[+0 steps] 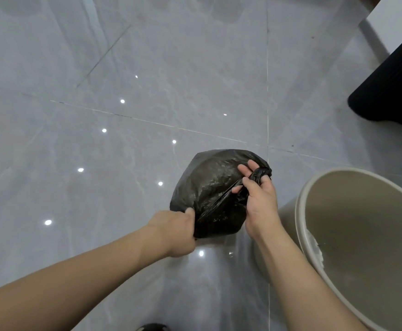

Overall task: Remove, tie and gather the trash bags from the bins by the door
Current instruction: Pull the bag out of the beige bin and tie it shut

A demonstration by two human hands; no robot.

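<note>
One black trash bag (209, 189), of thin, crinkled, glossy plastic and roughly rounded in shape, sits just below the centre of the view over a polished grey tile floor (123, 68); whether it rests on the floor or hangs just above it cannot be told. At 3 o'clock of the bag, just beside it, stands one round beige plastic bin (362, 235), smooth-walled and open-topped, with no liner in it and a whitish smear low on its inner wall. At 1 o'clock, well apart from the bag, one dark rounded object (390, 91) is cut off by the frame edge, with a white panel (395, 17) beyond it. A dark shoe tip (151, 328) shows at 6 o'clock. The floor bears thin pale grout lines and several small bright reflections of lamps.

Two bare hands hold the bag. The left hand (176, 231), at the bag's 7 o'clock edge, has its fingers curled into the plastic and grips a fold of it. The right hand (258, 194), at the bag's 3 o'clock side, has a twisted rope of the bag's neck wound around its extended fingers, with the thumb pinching the plastic below.
</note>
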